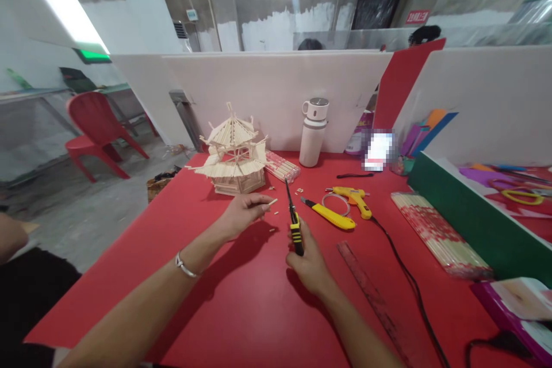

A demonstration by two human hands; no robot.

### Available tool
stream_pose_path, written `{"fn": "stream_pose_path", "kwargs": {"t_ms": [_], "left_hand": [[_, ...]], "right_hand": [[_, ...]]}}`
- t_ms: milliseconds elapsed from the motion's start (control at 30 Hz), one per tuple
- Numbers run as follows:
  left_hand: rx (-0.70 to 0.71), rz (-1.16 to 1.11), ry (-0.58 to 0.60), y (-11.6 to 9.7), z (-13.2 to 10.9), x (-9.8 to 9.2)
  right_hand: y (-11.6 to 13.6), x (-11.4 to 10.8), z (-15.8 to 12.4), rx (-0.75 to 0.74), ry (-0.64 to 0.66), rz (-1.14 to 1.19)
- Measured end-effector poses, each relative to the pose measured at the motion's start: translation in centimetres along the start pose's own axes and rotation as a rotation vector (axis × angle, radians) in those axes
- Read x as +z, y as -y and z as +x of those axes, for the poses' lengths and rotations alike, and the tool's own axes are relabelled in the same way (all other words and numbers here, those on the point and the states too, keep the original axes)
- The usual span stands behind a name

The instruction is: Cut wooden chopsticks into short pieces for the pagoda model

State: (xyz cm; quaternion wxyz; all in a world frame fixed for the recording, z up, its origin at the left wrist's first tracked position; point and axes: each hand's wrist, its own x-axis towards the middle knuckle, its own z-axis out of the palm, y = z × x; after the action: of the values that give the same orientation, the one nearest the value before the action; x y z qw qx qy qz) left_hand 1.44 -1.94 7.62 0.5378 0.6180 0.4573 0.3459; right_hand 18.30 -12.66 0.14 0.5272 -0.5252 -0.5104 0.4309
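Item one: short stick (273,202), pale wood. Location: over the tabletop (259,299), in front of the model's right side, pinched between thumb and fingers of the left hand (245,213). Left grip: closed upon it. Bracelet (186,266) on that wrist.

Item two: tool (295,233), black and yellow handle, long dark nose pointing away from the person. Right hand (308,259) wrapped about the handle; right grip: clasping it. Whether the nose is parted I cannot tell from where I stand. Nose and stick: near, apart.

Item three: offcuts (276,213), several, scattered between the hands and beyond.

Step in hand, by my reckoning: trimming sticks to short lengths. A further cut would call for the stick laid across the nose, the left fingers kept clear of the bite, and a squeeze of the right hand.

Item four: model (233,164), a two-roofed stick pavilion, upright, behind the left hand. A packet (282,167) of sticks lies just beside it.

Right of the tool: yellow knife (334,217); glue gun (351,195), yellow, on its side, with black cord (401,264); ruler (371,293), lying flat.

Outer items: white bottle (313,141), upright before the partition (267,86); second packet (440,236), alongside a green board (474,213).
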Motion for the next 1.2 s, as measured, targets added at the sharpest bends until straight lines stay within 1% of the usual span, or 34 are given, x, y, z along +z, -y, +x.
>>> {"fn": "stream_pose_path", "kwargs": {"t_ms": [100, 200, 300, 433, 533, 667, 800, 933, 1067, 1200], "left_hand": [[-0.029, -0.013, 0.012, 0.2, -0.3, -0.1], [-0.055, -0.008, -0.007, -0.1, -0.7, -0.2], [-0.059, -0.049, -0.027, -0.7, -1.0, -0.5], [-0.038, -0.12, -0.002, -1.4, -1.1, -1.0], [-0.02, -0.141, 0.002, -1.7, -1.3, -1.1], [-0.005, -0.138, 0.001, -2.0, -1.7, -0.9], [0.012, -0.077, 0.017, -2.2, -2.0, -0.8], [0.072, 0.026, 0.02, -2.3, -2.1, -0.9], [0.131, 0.183, 0.07, -2.8, -2.5, -0.9], [0.181, 0.29, 0.097, -3.2, -2.8, -0.9]], "right_hand": [[-0.4, -0.2, 0.1, -0.009, -0.017, -0.025], [-0.7, -0.2, 0.1, -0.028, -0.021, -0.076], [-0.6, -0.2, 0.0, -0.055, -0.035, -0.192], [-0.1, -0.2, -0.3, -0.128, -0.022, -0.397], [0.4, -0.2, -0.5, -0.145, -0.018, -0.54], [0.9, -0.4, -0.5, -0.153, -0.032, -0.634], [0.9, -0.5, -0.6, -0.149, -0.027, -0.617], [0.7, -0.4, -0.8, -0.148, 0.016, -0.595], [0.6, -0.3, -0.9, -0.128, 0.052, -0.595], [0.5, -0.1, -0.9, -0.139, 0.041, -0.616]]}}
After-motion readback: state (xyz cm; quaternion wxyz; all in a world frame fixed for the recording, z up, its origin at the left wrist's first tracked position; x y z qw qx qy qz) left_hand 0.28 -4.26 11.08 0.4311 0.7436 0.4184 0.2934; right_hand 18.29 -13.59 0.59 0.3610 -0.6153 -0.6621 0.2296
